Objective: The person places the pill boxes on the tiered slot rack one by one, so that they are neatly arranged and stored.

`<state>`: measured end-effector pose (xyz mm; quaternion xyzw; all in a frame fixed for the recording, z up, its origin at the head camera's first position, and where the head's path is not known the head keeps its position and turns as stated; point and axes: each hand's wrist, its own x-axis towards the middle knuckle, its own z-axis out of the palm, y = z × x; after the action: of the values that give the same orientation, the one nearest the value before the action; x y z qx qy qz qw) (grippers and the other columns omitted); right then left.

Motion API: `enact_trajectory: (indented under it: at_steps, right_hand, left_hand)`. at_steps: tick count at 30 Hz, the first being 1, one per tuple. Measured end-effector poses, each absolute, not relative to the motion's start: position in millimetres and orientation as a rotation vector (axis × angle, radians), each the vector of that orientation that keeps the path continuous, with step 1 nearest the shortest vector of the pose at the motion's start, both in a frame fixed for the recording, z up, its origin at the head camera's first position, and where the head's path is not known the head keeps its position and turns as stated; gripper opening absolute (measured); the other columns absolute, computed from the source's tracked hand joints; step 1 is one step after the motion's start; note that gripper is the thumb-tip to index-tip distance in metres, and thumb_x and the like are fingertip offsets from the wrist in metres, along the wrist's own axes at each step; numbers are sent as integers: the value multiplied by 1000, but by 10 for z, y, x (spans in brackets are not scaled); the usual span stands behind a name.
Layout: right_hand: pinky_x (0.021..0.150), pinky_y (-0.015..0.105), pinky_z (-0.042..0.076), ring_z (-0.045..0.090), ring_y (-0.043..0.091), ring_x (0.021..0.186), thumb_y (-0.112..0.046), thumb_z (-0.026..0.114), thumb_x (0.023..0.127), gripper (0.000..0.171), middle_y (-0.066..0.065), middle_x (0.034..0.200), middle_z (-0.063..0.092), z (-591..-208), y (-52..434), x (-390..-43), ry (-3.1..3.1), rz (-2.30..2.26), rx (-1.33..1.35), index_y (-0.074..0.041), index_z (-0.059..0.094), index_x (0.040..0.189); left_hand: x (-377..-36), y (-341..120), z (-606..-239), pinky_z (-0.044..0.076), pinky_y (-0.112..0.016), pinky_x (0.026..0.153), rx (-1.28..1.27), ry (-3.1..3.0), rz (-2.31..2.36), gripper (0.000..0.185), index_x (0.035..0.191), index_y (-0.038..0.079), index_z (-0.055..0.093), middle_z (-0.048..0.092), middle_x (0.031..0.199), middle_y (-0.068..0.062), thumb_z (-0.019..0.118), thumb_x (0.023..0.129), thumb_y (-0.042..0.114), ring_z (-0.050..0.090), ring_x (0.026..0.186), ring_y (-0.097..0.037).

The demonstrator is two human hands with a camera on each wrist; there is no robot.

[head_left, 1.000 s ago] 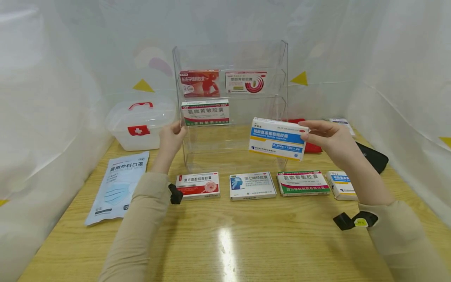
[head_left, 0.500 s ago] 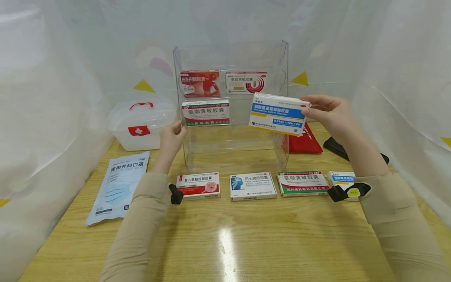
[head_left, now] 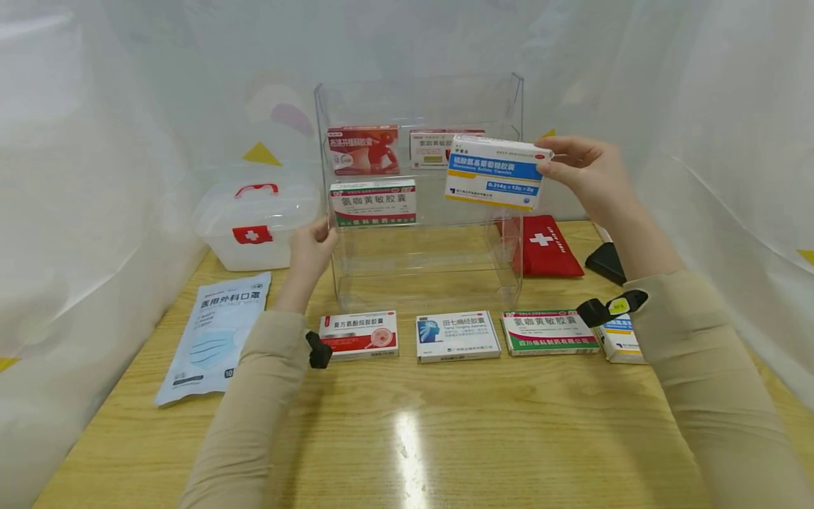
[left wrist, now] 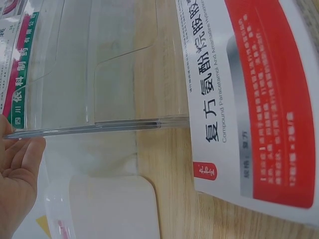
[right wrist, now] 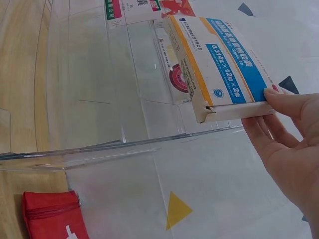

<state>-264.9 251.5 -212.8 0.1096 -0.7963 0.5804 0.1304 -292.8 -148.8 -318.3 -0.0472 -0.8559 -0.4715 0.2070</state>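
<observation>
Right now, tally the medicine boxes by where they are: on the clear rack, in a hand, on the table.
On the clear rack: 3 (red box, red-and-white box, green box)
In the right hand: 1 (blue box)
On the table: 4 (row of boxes)
Total: 8

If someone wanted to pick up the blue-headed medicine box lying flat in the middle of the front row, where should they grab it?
The middle box lies flat on the table, with clear gaps to its neighbours, the red-and-white box and green-striped box. Probably best: come from above and pinch its two short side edges, since the broad face gives nothing to grip and those gaps leave finger room.
</observation>
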Motion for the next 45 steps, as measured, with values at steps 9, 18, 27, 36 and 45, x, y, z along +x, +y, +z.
enact_trajectory:
  at_steps: [9,18,27,36,45]
  right_hand:
    - [97,26,41,56,12,99,-19,67,85,34,-9,100,68,-1979,2367,-2880,-2322,1728,409,-15,66,119]
    - [80,12,47,57,12,93,-12,66,85,31,-9,96,68,-1916,2252,-3033,-2346,1725,449,-12,67,116]
    - [78,11,47,59,10,87,-11,66,85,30,-9,93,68,-1892,2190,-3129,-2359,1680,491,-11,67,115]
    - [79,12,49,61,10,91,-7,62,87,28,-9,98,68,-1980,2142,-3182,-2403,1673,499,-10,67,115]
    - [91,20,49,60,12,97,-12,61,89,33,-5,106,67,-2085,2112,-3206,-2504,1582,421,-13,64,122]
  left_hand:
    - [-2924,-1487,-3175,53,-35,82,-122,-2392,-1308,33,118,3,64,67,111,-18,53,87,8,63,90,-22]
    - [-2912,-1483,-3171,53,-38,85,-122,-2386,-1294,34,118,2,65,67,110,-19,52,87,8,64,96,-23]
    - [-2920,-1492,-3184,53,-39,87,-126,-2376,-1315,34,118,2,64,66,111,-19,52,87,8,64,100,-25]
    - [-2921,-1493,-3187,53,-39,88,-134,-2382,-1319,34,119,1,64,66,112,-20,52,87,8,64,102,-26]
    - [-2922,-1494,-3174,53,-39,88,-131,-2389,-1316,34,119,2,64,66,114,-19,52,88,9,64,102,-27]
